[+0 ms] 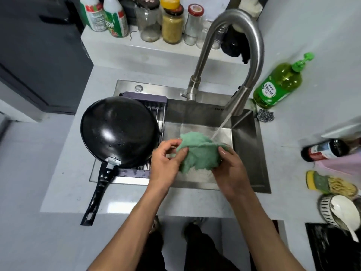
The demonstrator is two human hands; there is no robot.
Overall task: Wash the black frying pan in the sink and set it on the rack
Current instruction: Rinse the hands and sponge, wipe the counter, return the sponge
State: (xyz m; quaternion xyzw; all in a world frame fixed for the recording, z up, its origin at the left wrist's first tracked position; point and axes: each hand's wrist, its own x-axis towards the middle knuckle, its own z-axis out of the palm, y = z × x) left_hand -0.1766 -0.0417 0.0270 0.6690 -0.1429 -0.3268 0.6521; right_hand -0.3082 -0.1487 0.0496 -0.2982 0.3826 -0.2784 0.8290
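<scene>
The black frying pan (pixel 117 130) lies bottom up on the grey rack (pixel 156 102) across the left side of the steel sink (pixel 248 151). Water drops bead on it, and its black handle (pixel 97 194) points toward me over the counter edge. Both hands are over the basin holding a green cloth (pixel 199 155). My left hand (pixel 166 163) pinches the cloth's left edge. My right hand (pixel 230 169) grips its right side. Water runs from the curved steel faucet (pixel 240 102) onto the cloth's top right corner.
A green dish-soap bottle (pixel 277 85) and a steel scourer (pixel 265 114) sit at the sink's back right. Jars and bottles (pixel 172 22) line the ledge behind. On the right counter are a dark bottle (pixel 324 149), a yellow-green sponge (pixel 316 181) and a bowl with a white spoon (pixel 341 212).
</scene>
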